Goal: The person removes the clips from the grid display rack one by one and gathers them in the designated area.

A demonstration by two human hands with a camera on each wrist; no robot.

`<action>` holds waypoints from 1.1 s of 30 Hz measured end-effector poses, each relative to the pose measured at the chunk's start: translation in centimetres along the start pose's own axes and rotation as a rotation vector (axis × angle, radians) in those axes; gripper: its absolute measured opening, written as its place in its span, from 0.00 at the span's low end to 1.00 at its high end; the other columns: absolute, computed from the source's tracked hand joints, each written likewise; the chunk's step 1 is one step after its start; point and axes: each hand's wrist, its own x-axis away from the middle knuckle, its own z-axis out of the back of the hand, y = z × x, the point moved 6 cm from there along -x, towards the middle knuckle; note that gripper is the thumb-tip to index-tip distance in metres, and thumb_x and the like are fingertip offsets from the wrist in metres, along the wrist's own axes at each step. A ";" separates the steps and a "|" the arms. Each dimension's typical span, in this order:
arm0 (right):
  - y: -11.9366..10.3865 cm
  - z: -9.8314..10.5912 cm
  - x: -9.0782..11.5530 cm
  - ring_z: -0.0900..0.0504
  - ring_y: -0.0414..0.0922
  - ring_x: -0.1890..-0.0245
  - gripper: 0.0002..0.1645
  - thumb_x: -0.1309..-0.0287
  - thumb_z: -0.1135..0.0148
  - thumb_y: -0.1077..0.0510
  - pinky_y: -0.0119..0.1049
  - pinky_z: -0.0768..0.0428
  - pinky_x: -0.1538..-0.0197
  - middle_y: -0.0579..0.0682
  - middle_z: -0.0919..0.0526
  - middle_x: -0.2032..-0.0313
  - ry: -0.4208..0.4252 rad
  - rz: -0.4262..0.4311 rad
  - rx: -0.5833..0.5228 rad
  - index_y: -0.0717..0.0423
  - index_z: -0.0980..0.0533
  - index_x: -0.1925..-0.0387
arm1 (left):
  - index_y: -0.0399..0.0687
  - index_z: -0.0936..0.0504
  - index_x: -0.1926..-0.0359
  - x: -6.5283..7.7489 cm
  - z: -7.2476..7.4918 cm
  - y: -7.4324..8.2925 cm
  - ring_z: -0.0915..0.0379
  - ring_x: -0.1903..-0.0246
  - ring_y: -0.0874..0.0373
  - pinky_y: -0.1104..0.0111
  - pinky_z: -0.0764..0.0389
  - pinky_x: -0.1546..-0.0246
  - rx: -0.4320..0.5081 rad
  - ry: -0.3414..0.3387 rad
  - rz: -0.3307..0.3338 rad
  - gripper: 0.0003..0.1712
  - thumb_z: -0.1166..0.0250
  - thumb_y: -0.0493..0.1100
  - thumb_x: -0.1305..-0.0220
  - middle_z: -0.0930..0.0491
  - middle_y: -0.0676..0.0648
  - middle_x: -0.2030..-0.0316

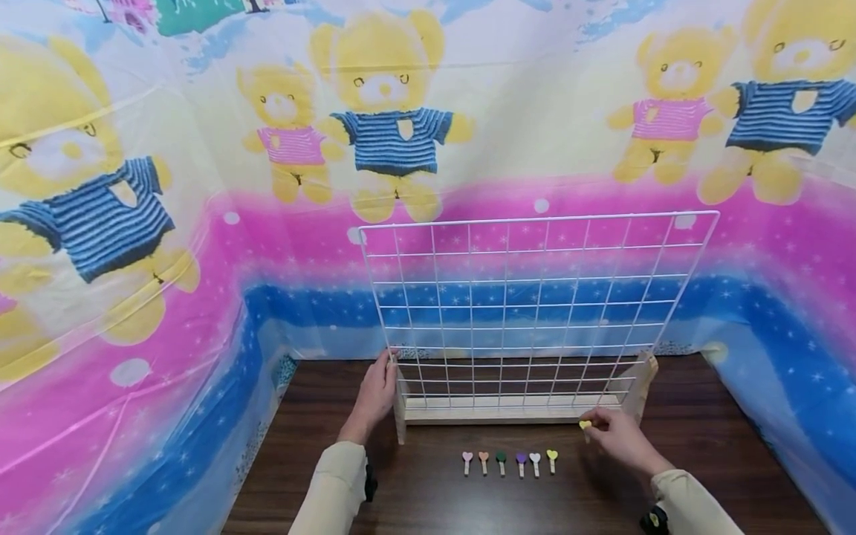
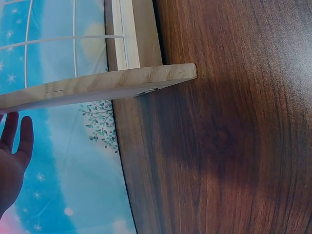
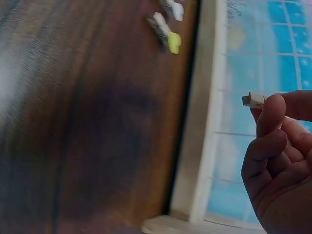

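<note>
A white wire grid (image 1: pixel 535 305) stands upright in a wooden stand (image 1: pixel 495 410) on the table. My left hand (image 1: pixel 374 390) is at the stand's left side piece. In the left wrist view, the fingers (image 2: pixel 25 139) that show are fairly straight and reach the wooden side piece (image 2: pixel 97 87); the rest of that hand is out of view. My right hand (image 1: pixel 618 438) pinches a small clothespin with a yellow heart (image 1: pixel 585 425) in front of the stand's right end. The right wrist view shows the pin's wooden end (image 3: pixel 253 100) beyond the fingertips; its heart is hidden there.
Several heart clothespins lie in a row before the stand: pink (image 1: pixel 467 456), orange (image 1: pixel 484 457), green (image 1: pixel 501 458), purple (image 1: pixel 521 460), white (image 1: pixel 534 459) and yellow (image 1: pixel 552 455). A bear-print cloth (image 1: pixel 521 141) hangs behind and beside the dark wood table (image 1: pixel 428 505).
</note>
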 end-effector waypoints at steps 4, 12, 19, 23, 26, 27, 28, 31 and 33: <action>1.1 -1.3 -0.1 0.24 0.42 0.81 0.08 0.43 0.39 0.66 0.34 0.25 0.79 0.48 0.20 0.75 -0.020 -0.024 0.007 0.64 0.21 0.60 | 0.47 0.34 0.36 0.0 0.1 0.1 0.32 0.51 0.46 0.52 0.29 0.57 0.005 0.004 -0.006 0.20 0.57 0.43 0.24 0.28 0.39 0.44; 2.2 -3.6 0.1 0.25 0.43 0.83 0.05 0.45 0.39 0.67 0.35 0.26 0.80 0.48 0.21 0.76 -0.084 -0.029 0.014 0.63 0.20 0.65 | 0.47 0.34 0.35 0.1 0.2 0.0 0.32 0.54 0.48 0.54 0.29 0.59 0.005 0.001 -0.002 0.20 0.57 0.43 0.24 0.28 0.40 0.45; 3.0 -4.7 0.3 0.26 0.42 0.84 0.06 0.44 0.38 0.65 0.35 0.28 0.80 0.46 0.23 0.79 -0.113 -0.099 0.020 0.62 0.20 0.64 | 0.48 0.34 0.35 -0.1 0.2 0.1 0.32 0.51 0.47 0.52 0.29 0.56 0.001 -0.002 -0.002 0.20 0.57 0.43 0.24 0.29 0.40 0.43; 3.1 -5.0 0.5 0.27 0.42 0.85 0.05 0.45 0.39 0.66 0.35 0.28 0.80 0.46 0.24 0.80 -0.121 -0.095 0.022 0.62 0.20 0.65 | 0.48 0.34 0.35 -0.1 0.2 0.1 0.32 0.53 0.47 0.52 0.29 0.58 -0.001 -0.003 0.007 0.20 0.57 0.42 0.25 0.28 0.39 0.44; 3.4 -5.1 0.5 0.27 0.42 0.85 0.05 0.46 0.39 0.67 0.35 0.28 0.81 0.46 0.25 0.81 -0.109 -0.082 0.029 0.62 0.20 0.66 | 0.46 0.34 0.35 -0.1 0.1 0.2 0.32 0.50 0.46 0.50 0.29 0.55 0.008 0.000 0.001 0.20 0.57 0.42 0.25 0.29 0.39 0.43; 3.5 -5.1 0.4 0.27 0.42 0.85 0.05 0.46 0.39 0.67 0.34 0.28 0.81 0.45 0.25 0.81 -0.103 -0.082 0.038 0.61 0.20 0.66 | 0.46 0.34 0.35 -0.1 0.1 0.2 0.32 0.49 0.45 0.49 0.29 0.54 0.012 0.002 0.000 0.20 0.56 0.41 0.25 0.29 0.38 0.43; 3.7 -5.2 0.4 0.27 0.42 0.86 0.05 0.47 0.39 0.67 0.34 0.28 0.81 0.45 0.25 0.81 -0.098 -0.085 0.045 0.61 0.20 0.67 | 0.46 0.34 0.35 -0.1 0.1 0.2 0.32 0.49 0.46 0.49 0.30 0.54 0.014 0.002 0.001 0.20 0.56 0.42 0.25 0.29 0.39 0.43; 4.1 -5.3 0.4 0.27 0.41 0.86 0.04 0.47 0.38 0.66 0.34 0.28 0.81 0.44 0.26 0.81 -0.089 -0.100 0.065 0.59 0.20 0.67 | 0.46 0.34 0.36 -0.1 0.0 0.1 0.32 0.48 0.46 0.49 0.30 0.53 0.008 0.001 0.006 0.20 0.56 0.42 0.25 0.29 0.39 0.43; 4.2 -5.5 0.4 0.27 0.41 0.86 0.04 0.47 0.38 0.67 0.34 0.28 0.81 0.45 0.26 0.81 -0.092 -0.102 0.071 0.58 0.21 0.68 | 0.47 0.34 0.36 0.0 0.0 0.0 0.33 0.49 0.46 0.49 0.30 0.53 0.013 -0.001 0.017 0.20 0.56 0.43 0.25 0.29 0.39 0.43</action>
